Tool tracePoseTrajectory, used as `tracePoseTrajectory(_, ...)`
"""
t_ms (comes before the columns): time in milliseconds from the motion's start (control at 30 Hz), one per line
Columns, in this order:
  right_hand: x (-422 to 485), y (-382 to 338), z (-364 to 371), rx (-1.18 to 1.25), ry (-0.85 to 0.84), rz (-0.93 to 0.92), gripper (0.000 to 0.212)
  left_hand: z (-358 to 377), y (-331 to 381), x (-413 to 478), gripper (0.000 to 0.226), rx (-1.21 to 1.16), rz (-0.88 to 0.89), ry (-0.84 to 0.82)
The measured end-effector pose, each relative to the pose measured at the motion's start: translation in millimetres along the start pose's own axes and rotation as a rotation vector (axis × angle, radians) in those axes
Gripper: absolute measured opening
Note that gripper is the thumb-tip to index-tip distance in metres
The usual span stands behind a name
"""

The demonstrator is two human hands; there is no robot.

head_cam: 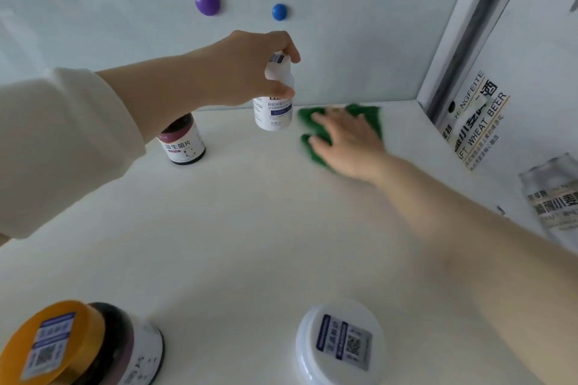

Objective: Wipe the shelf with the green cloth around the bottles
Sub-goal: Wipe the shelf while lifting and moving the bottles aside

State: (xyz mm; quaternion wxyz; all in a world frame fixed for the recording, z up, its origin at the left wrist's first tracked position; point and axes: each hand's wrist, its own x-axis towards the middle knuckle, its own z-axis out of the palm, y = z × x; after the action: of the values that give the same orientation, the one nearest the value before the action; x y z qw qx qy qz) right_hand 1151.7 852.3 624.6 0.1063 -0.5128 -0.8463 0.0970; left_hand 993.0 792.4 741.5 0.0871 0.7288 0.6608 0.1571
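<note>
My left hand point(250, 69) grips a white bottle point(275, 109) by its neck and cap; whether it touches the white shelf point(250, 212) I cannot tell. My right hand point(347, 141) lies flat, fingers spread, on the green cloth point(369, 116), which is pressed against the shelf near the back right corner, just right of the white bottle. A dark bottle with a white label point(184, 144) stands behind my left forearm, partly hidden by it.
A bottle with an orange lid point(56, 344) and one with a white lid point(341, 341) stand at the near edge. The back wall carries a purple magnet point(207, 1) and a blue one point(279, 12). A glossy right side panel point(488, 134) shows beer-can lettering.
</note>
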Motion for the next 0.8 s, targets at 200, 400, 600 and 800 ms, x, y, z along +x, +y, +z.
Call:
tracePoseTrajectory(200,-99.4,-19.1,-7.3,0.149,-0.161,-0.371,0.052,14.1,13.3,3.6,0.042,-0.008,0.036,-0.062)
tracePoseTrajectory(400,-79.9,79.8,-30.1,-0.051,0.001,0.147,0.052,38.7,33.4,1.7,0.041,-0.054,0.108,-0.126)
tracePoseTrajectory(600,-101.7,70.0,-24.5,-0.029,0.009,0.149,0.052,52.6,40.7,-1.9,0.044,-0.038,0.146,-0.149)
tracePoseTrajectory(800,-184.8,42.0,-27.7,0.043,-0.079,-0.038,0.054,55.2,41.1,2.1,0.047,0.013,0.176,-0.148)
